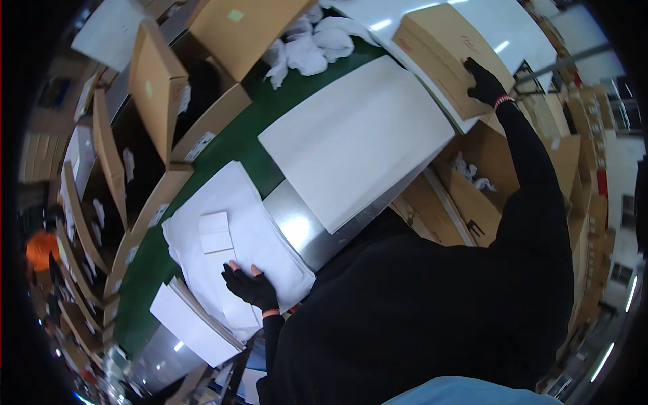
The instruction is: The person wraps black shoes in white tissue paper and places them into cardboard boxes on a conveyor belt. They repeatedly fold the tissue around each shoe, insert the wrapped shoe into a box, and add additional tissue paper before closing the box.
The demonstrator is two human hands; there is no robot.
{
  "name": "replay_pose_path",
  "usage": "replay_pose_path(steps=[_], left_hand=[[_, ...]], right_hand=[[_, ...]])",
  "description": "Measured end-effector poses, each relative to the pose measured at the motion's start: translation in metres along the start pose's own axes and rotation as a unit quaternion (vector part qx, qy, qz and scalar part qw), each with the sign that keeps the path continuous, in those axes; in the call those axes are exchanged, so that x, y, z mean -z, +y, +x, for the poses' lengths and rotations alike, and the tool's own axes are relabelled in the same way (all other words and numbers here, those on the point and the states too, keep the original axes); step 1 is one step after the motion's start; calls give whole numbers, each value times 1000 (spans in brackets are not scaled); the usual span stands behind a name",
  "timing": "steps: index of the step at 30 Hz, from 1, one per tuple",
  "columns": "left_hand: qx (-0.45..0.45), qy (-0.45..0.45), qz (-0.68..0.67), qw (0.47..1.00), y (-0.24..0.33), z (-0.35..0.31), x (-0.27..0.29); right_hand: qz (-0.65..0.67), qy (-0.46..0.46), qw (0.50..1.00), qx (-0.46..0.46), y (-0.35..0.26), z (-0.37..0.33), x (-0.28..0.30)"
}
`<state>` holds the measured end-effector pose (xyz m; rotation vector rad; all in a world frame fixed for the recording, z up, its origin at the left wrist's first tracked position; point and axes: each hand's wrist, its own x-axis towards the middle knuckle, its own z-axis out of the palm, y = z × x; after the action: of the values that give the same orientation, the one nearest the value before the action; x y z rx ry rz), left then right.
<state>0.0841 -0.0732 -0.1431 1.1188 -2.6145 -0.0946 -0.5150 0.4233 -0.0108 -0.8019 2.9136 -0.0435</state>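
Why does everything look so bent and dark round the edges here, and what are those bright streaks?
Head view: the fisheye lens bows the green belt and rows of cartons, with a black rim. Ceiling lights glare as streaks on the glossy white surface beyond the brown box under the right hand. The far left edge is blurred.

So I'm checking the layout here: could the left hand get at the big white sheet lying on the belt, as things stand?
Probably yes. The left hand rests flat on a stack of white paper, and nothing stands between it and the big white sheet, which lies flat and uncovered on the green belt.
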Motion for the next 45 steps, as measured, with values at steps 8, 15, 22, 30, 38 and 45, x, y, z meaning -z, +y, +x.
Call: replay_pose_path(steps=[8, 15, 22, 30, 38, 45], left_hand=[[-11, 21, -27, 999, 0, 5, 0], [8, 34, -33, 999, -4, 1, 3], [31, -3, -57, 998, -4, 13, 11], [61, -20, -65, 996, -7, 9, 12], [55, -16, -57, 997, -3, 10, 11], [51, 21, -66, 996, -11, 1, 10]], right_hand=[[-16, 32, 999, -13, 22, -32, -45], [-194, -162, 949, -189, -52, 58, 0], [53, 257, 842, 472, -337, 145, -62], [78, 92, 892, 435, -565, 200, -93], [18, 83, 925, 370, -525, 227, -112], [-27, 60, 873, 484, -505, 181, 5]])
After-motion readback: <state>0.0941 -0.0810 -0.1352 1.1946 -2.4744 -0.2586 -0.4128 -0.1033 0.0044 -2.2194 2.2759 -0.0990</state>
